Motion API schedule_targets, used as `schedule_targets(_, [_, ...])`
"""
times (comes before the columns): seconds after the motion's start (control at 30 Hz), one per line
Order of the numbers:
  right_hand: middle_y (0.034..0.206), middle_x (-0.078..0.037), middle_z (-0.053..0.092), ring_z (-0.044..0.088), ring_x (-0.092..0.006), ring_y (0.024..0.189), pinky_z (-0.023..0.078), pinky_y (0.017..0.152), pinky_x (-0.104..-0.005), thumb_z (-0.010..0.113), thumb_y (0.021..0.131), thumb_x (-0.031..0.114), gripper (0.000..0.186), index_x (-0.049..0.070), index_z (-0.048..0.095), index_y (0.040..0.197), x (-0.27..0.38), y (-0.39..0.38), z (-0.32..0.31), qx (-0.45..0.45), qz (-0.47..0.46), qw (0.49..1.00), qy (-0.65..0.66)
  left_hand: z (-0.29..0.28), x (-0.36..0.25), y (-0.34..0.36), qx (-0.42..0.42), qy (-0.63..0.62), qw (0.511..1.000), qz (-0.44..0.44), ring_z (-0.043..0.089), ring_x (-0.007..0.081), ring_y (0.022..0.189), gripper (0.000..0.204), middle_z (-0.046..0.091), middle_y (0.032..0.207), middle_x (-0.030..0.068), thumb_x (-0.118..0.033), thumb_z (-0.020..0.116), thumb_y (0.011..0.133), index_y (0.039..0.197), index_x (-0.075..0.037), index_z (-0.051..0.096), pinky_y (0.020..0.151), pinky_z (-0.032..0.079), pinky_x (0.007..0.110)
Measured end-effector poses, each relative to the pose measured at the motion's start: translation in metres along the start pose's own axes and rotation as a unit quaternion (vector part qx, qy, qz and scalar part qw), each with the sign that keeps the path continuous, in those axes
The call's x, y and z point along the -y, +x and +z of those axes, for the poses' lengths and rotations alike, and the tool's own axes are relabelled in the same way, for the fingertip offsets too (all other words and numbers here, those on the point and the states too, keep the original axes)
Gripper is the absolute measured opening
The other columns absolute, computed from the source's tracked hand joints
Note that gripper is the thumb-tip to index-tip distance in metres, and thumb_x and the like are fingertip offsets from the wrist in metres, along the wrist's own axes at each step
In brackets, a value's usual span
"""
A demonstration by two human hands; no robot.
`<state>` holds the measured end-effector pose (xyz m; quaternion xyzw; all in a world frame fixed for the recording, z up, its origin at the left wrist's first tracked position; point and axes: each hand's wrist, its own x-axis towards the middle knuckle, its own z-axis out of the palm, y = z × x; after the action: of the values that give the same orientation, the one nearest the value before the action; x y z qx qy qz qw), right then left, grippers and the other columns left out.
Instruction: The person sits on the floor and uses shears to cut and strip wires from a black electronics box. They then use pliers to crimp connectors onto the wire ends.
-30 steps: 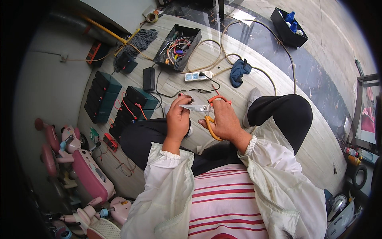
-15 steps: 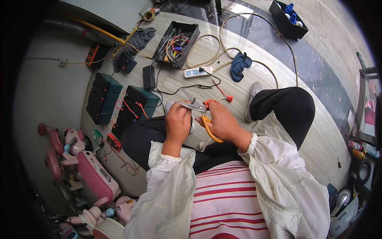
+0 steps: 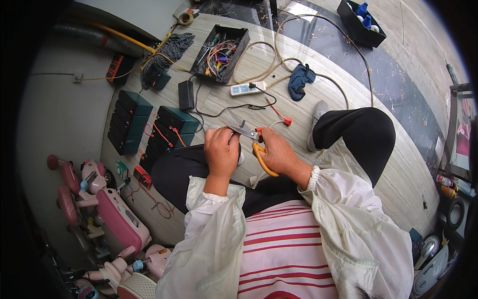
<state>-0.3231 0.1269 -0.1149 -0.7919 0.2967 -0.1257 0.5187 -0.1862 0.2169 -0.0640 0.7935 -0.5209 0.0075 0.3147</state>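
Observation:
My right hand grips a pair of scissors by the orange handles, the blades pointing up and left. The blades stand apart. Between them shows a short dark piece, too small to name. My left hand is closed close to the blades, fingertips pinched together at the lower blade. Whatever lies within its fingers is hidden. Both hands are held in front of me, between my bent knees, above the floor.
Beyond my hands lie a white power strip, a black adapter and a black toolbox. Dark green batteries with red leads stand on the left. Pink ride-on toys fill the lower left. A blue cloth lies ahead.
The scissor blades have parted and tilted, their tips turning up. My left hand has shifted slightly down and left, and the handles have turned a little within my right hand.

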Motion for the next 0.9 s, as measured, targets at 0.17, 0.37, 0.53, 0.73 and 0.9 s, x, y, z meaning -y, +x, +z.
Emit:
schedule_targets(0.17, [0.095, -0.021, 0.054, 0.052, -0.0383, 0.091, 0.042, 0.079, -0.0412, 0.067, 0.078, 0.029, 0.043, -0.001, 0.049, 0.103, 0.002, 0.008, -0.009, -0.019, -0.095, 0.995, -0.028, 0.009, 0.012, -0.011, 0.024, -0.262, 0.950, -0.166, 0.059, 0.0188, 0.073, 0.016, 0.063, 0.080, 0.0084, -0.006, 0.060, 0.086, 0.100, 0.000, 0.061, 0.067, 0.047, 0.030])
schedule_targets(0.37, [0.093, -0.021, 0.053, 0.051, -0.0388, 0.089, 0.041, 0.077, -0.0416, 0.068, 0.078, 0.035, 0.046, -0.001, 0.048, 0.100, 0.004, 0.005, -0.008, -0.014, -0.104, 0.994, -0.023, 0.011, 0.010, -0.019, 0.058, -0.456, 0.847, -0.266, 0.056, 0.0100, 0.076, 0.011, 0.060, 0.084, 0.0035, -0.008, 0.055, 0.093, 0.099, 0.000, 0.056, 0.069, 0.044, 0.023])
schedule_targets(0.53, [0.092, -0.020, 0.054, 0.052, -0.0382, 0.088, 0.042, 0.077, -0.0410, 0.067, 0.078, 0.032, 0.044, -0.001, 0.049, 0.100, 0.008, 0.003, -0.006, -0.013, -0.107, 0.994, -0.010, 0.012, 0.012, -0.021, 0.082, -0.485, 0.833, -0.252, 0.051, 0.0085, 0.072, 0.008, 0.055, 0.080, 0.0020, -0.007, 0.052, 0.094, 0.098, -0.001, 0.053, 0.068, 0.042, 0.022])
schedule_targets(0.73, [0.092, -0.023, 0.060, 0.057, -0.0388, 0.091, 0.044, 0.079, -0.0434, 0.067, 0.074, 0.023, 0.044, -0.004, 0.051, 0.106, 0.007, 0.001, -0.006, 0.014, -0.021, 0.999, -0.048, 0.008, 0.003, -0.018, 0.101, -0.479, 0.816, -0.307, 0.048, 0.0083, 0.068, 0.009, 0.052, 0.075, 0.0008, -0.006, 0.050, 0.094, 0.100, -0.001, 0.053, 0.064, 0.041, 0.022])
schedule_targets(0.9, [0.088, -0.022, 0.061, 0.058, -0.0384, 0.088, 0.045, 0.076, -0.0439, 0.068, 0.073, 0.022, 0.044, -0.003, 0.051, 0.104, 0.011, 0.002, -0.006, 0.035, 0.024, 0.997, -0.061, 0.016, 0.011, -0.024, 0.086, -0.511, 0.784, -0.340, 0.045, 0.0062, 0.062, 0.009, 0.051, 0.073, -0.0002, -0.005, 0.049, 0.093, 0.100, -0.002, 0.054, 0.057, 0.039, 0.020])
